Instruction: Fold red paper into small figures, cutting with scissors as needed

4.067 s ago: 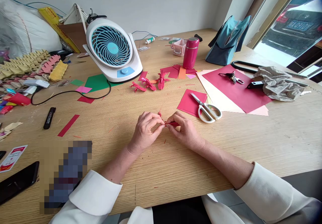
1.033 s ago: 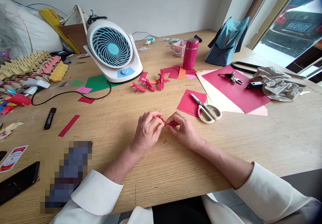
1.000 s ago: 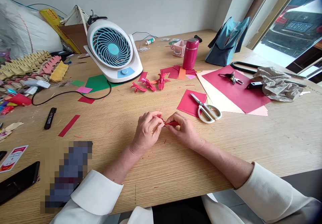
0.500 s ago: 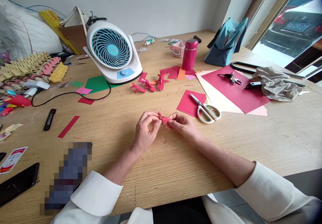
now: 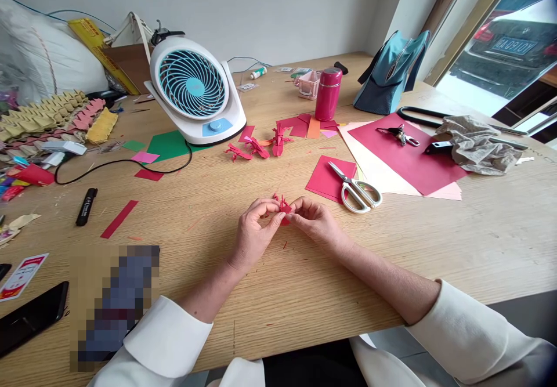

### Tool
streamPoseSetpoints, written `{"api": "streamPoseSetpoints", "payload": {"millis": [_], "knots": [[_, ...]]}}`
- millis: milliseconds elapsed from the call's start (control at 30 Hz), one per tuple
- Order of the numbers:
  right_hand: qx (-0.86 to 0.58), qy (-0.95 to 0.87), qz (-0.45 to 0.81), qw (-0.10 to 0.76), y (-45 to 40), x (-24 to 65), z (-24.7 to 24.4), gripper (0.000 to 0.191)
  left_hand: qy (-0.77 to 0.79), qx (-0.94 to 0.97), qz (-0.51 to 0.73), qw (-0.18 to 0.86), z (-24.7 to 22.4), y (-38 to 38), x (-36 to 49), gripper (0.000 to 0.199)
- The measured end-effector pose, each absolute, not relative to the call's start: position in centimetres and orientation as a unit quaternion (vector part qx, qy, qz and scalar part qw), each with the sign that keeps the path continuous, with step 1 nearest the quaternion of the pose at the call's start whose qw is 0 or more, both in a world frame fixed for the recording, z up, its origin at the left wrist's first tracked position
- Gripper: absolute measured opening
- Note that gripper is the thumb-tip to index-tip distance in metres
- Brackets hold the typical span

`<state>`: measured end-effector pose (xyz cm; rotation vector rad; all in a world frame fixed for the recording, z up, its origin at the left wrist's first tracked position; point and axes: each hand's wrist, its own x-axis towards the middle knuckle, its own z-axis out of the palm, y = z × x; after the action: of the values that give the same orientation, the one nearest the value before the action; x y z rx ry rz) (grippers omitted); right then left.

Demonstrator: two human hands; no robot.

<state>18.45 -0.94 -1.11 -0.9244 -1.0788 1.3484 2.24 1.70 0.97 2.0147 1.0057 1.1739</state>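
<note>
Gently, the left hand [image 5: 256,227] and the right hand [image 5: 319,227] pinched the little red folded paper [image 5: 285,208] between them, each with finger and thumb close together. It was just above or on the wooden table [image 5: 270,300], I could not tell which, near the scissors [image 5: 357,189] and in front of the other red paper shapes [image 5: 260,147]. It was probably very light and not slippery, a bit stiff where the folds piled up, but easy to squash or rip. The thick folded part seemed best to hold, softly, because the thin pointy bits might have bent.
</note>
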Motion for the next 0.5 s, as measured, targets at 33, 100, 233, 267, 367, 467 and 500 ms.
{"api": "streamPoseSetpoints", "payload": {"millis": [33, 100, 233, 267, 367, 467, 500], "knots": [[-0.394, -0.457, 0.568, 0.56, -0.9, 18.4, -1.2, 0.029, 0.378, 0.755, 0.443, 0.3, 0.9, 1.6, 2.3, 0.007], [-0.396, -0.452, 0.566, 0.564, -0.9, 18.4, -1.3, 0.029, 0.382, 0.751, 0.444, 0.307, 0.7, 1.5, 2.3, 0.005], [-0.401, -0.449, 0.563, 0.566, -0.9, 18.4, -1.5, 0.029, 0.401, 0.739, 0.426, 0.334, 0.0, 1.6, 2.2, 0.005], [-0.403, -0.45, 0.561, 0.566, -0.9, 18.4, -1.6, 0.029, 0.403, 0.735, 0.424, 0.343, -0.1, 1.6, 2.2, 0.005], [-0.401, -0.457, 0.558, 0.564, -0.9, 18.4, -1.7, 0.029, 0.405, 0.726, 0.426, 0.358, -0.2, 1.7, 2.2, 0.007], [-0.381, -0.464, 0.56, 0.57, -0.9, 18.3, -1.6, 0.03, 0.413, 0.722, 0.427, 0.355, 0.2, 1.6, 2.3, 0.008], [-0.374, -0.466, 0.559, 0.575, -0.9, 18.3, -1.5, 0.031, 0.416, 0.722, 0.425, 0.354, 0.4, 1.5, 2.3, 0.009]]}}
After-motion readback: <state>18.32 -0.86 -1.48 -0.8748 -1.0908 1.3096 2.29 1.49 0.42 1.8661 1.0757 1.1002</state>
